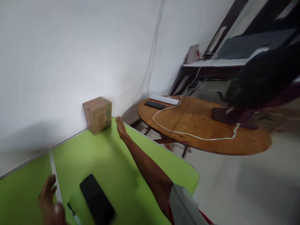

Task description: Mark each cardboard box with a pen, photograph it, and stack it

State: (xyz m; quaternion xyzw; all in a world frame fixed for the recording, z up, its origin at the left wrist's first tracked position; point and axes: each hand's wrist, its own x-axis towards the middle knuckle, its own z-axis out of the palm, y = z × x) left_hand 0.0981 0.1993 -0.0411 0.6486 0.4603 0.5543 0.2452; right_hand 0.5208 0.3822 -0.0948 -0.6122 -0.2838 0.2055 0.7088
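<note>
Reaching across the green desk (pixel 145 150), the right hand (pixel 120 126) lies stretched out with its fingers flat and together, holding nothing, just beside the lower right corner of a small cardboard box (pixel 97 114). The box stands upright at the far edge of the desk, close against the white wall (pixel 58 62); whether the fingertips touch it cannot be told. The left hand (pixel 50 203) hovers low at the near left, blurred, fingers spread wide and empty. Just to its right lie a pen (pixel 73 213) and then a black phone (pixel 97 200), flat on the desk, the phone well apart from the box. Between box and phone the green surface is bare. The desk's right edge runs diagonally from near the box down to a rounded corner, beyond which is floor (pixel 234 187). Across that gap stands a round wooden table (pixel 187 122) carrying a second phone (pixel 154 105), a white power strip (pixel 164 99) and a white cable (pixel 187 134). A seam divides the desk at the left.
</note>
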